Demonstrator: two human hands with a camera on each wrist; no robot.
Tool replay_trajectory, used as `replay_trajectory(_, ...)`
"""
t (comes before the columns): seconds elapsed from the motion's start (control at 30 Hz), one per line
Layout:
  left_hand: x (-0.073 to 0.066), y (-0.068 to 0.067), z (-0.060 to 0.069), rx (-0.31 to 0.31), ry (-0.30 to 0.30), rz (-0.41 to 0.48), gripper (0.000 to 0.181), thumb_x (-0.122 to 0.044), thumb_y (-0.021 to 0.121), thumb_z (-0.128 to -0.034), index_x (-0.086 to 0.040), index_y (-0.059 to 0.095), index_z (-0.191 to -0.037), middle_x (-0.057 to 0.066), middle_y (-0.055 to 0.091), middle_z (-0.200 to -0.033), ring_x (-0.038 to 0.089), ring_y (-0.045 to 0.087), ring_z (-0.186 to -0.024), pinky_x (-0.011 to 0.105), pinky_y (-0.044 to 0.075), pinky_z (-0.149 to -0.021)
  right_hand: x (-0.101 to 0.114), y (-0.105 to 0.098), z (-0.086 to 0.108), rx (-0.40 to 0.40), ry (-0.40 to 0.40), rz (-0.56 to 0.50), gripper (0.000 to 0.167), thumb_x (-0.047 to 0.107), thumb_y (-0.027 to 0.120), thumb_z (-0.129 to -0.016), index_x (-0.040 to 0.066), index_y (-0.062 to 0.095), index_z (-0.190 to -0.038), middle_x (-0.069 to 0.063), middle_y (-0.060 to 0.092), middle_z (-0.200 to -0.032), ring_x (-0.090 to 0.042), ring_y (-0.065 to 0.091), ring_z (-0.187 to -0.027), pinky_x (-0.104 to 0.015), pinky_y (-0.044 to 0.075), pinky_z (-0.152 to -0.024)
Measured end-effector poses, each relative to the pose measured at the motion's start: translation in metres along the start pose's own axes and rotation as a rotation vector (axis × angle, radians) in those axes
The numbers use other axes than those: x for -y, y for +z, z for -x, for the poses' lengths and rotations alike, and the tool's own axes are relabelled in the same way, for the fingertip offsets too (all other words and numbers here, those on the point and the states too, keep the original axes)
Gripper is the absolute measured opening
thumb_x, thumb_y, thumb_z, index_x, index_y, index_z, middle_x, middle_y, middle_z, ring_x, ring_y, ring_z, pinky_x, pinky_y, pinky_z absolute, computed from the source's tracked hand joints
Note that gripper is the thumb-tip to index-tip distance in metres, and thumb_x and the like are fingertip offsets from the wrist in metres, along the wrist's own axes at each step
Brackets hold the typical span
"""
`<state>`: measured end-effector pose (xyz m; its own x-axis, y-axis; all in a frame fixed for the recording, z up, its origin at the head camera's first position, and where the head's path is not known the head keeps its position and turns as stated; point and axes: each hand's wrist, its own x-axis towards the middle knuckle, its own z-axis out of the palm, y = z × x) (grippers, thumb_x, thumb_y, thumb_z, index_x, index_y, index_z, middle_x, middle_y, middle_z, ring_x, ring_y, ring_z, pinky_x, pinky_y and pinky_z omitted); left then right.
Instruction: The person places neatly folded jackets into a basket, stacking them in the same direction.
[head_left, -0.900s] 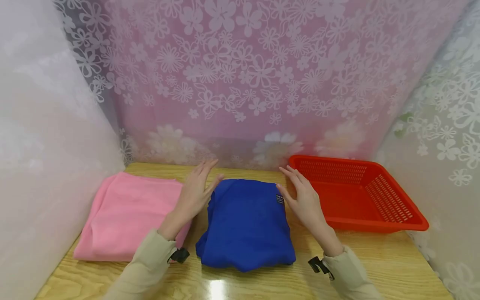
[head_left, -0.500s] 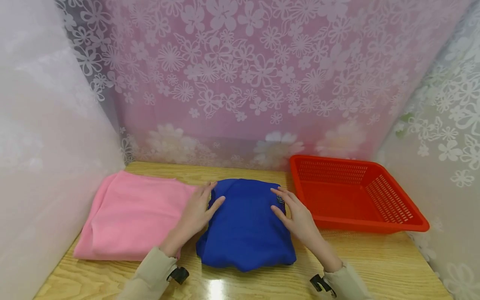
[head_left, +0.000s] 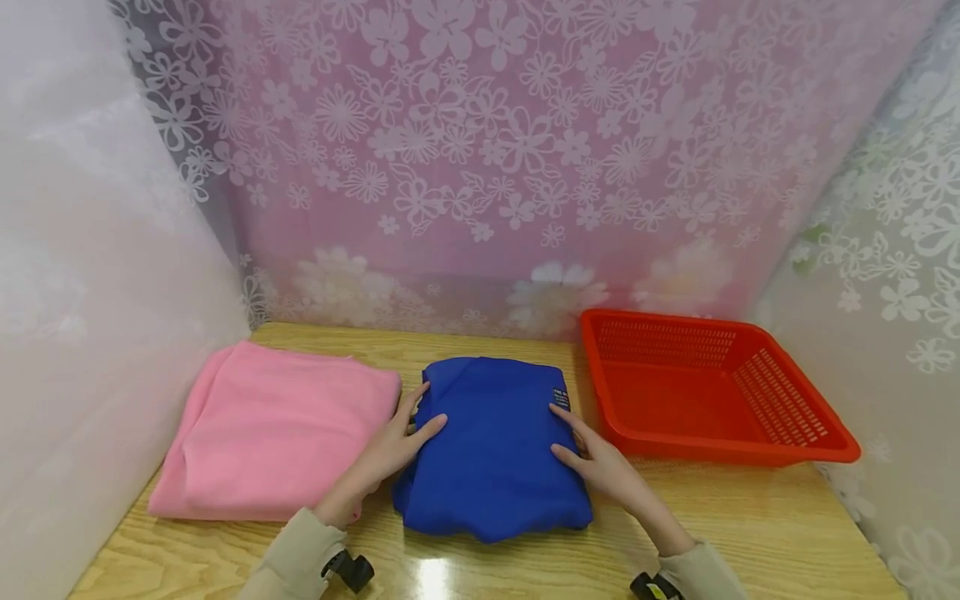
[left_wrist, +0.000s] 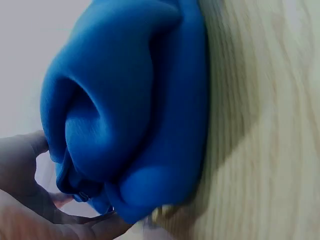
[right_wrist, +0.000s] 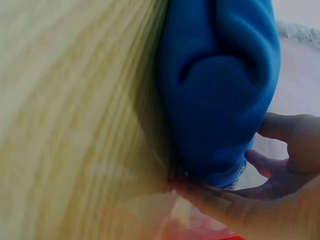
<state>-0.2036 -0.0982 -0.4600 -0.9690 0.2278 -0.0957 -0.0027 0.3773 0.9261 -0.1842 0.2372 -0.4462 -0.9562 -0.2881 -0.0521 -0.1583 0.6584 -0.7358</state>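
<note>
A blue folded garment [head_left: 495, 450], perhaps a sweatshirt, lies on the wooden table with a small dark printed label near its right edge. My left hand [head_left: 392, 448] is at its left side, thumb over the top edge, fingers spread along the side. In the left wrist view the left thumb [left_wrist: 36, 142] touches the cloth. At the right side is my right hand [head_left: 603, 467], its thumb and forefinger at the upper edge. The right wrist view has the lower fingers [right_wrist: 215, 202] extended along the garment's end, close to the table. Parts of both hands' fingers are hidden.
To the left lies a pink folded garment [head_left: 277, 433], close to my left forearm. A red plastic basket [head_left: 720, 454] with slotted walls stands at the right on the table [head_left: 780, 533]. Floral sheets [head_left: 480, 167] enclose the table at the back and both sides.
Both hands have come down and nearer to me, from above the far part of the blue garment to its two sides. The garments and basket stay in place.
</note>
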Motion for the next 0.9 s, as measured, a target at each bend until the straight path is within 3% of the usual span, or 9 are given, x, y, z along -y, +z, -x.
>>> replay_trajectory(0.17,-0.004,-0.003,0.002,0.066,-0.065,0.168,0.081,-0.047,0.062,-0.0999,-0.028,0.016,-0.164,0.024,0.044,-0.151,0.037,0.055,-0.128,0.053,0.048,-0.1,-0.004,-0.002,-0.002,0.068,0.056,-0.259,0.065,0.026,0.058,-0.104,0.021,0.028,-0.162,-0.026,0.019,-0.165,-0.052,0.041,-0.139,-0.052,0.051,-0.099)
replay_trajectory(0.27,-0.006,-0.006,0.004,0.108,-0.086,0.206,0.082,-0.045,0.062,-0.1003,-0.03,0.013,-0.164,0.022,0.049,-0.145,0.03,0.062,-0.115,0.045,0.05,-0.094,-0.007,-0.004,-0.003,0.089,0.079,-0.385,0.066,0.022,0.059,-0.104,0.019,0.027,-0.162,-0.031,0.017,-0.163,-0.052,0.044,-0.135,-0.046,0.056,-0.09)
replay_trajectory(0.47,-0.003,-0.008,0.008,0.166,-0.074,0.251,0.081,-0.043,0.064,-0.0995,-0.038,0.013,-0.162,0.019,0.06,-0.122,0.02,0.06,-0.087,0.034,0.048,-0.081,-0.014,-0.005,-0.003,0.117,0.122,-0.518,0.068,0.022,0.059,-0.104,0.021,0.025,-0.163,-0.038,0.023,-0.156,-0.049,0.054,-0.126,-0.054,0.055,-0.093)
replay_trajectory(0.6,0.0,-0.006,0.01,0.159,-0.03,0.303,0.077,-0.036,0.065,-0.1003,-0.04,0.016,-0.16,0.021,0.06,-0.122,0.021,0.063,-0.089,0.034,0.051,-0.083,-0.015,-0.005,-0.003,0.108,0.118,-0.555,0.069,0.021,0.06,-0.104,0.022,0.025,-0.163,-0.037,0.026,-0.154,-0.044,0.059,-0.122,-0.054,0.055,-0.093)
replay_trajectory(0.73,0.002,-0.006,0.011,0.16,0.024,0.346,0.077,-0.026,0.064,-0.1021,-0.043,0.016,-0.16,0.026,0.051,-0.134,0.026,0.062,-0.107,0.04,0.052,-0.091,-0.013,-0.004,0.0,0.097,0.107,-0.582,0.07,0.02,0.062,-0.103,0.021,0.026,-0.163,-0.036,0.027,-0.154,-0.041,0.061,-0.119,-0.052,0.056,-0.091)
replay_trajectory(0.83,0.002,-0.009,0.013,0.165,0.05,0.34,0.072,-0.025,0.062,-0.1029,-0.043,0.022,-0.16,0.026,0.042,-0.143,0.031,0.055,-0.121,0.042,0.051,-0.096,-0.009,-0.004,0.002,0.085,0.106,-0.596,0.07,0.019,0.063,-0.102,0.02,0.027,-0.162,-0.036,0.027,-0.154,-0.039,0.063,-0.116,-0.05,0.057,-0.089)
replay_trajectory(0.9,0.0,-0.013,0.014,0.155,0.052,0.321,0.069,-0.027,0.063,-0.1024,-0.042,0.026,-0.159,0.025,0.041,-0.145,0.031,0.053,-0.121,0.041,0.051,-0.094,-0.004,-0.004,0.004,0.081,0.105,-0.605,0.07,0.018,0.063,-0.102,0.02,0.027,-0.162,-0.035,0.028,-0.155,-0.037,0.063,-0.116,-0.049,0.058,-0.089)
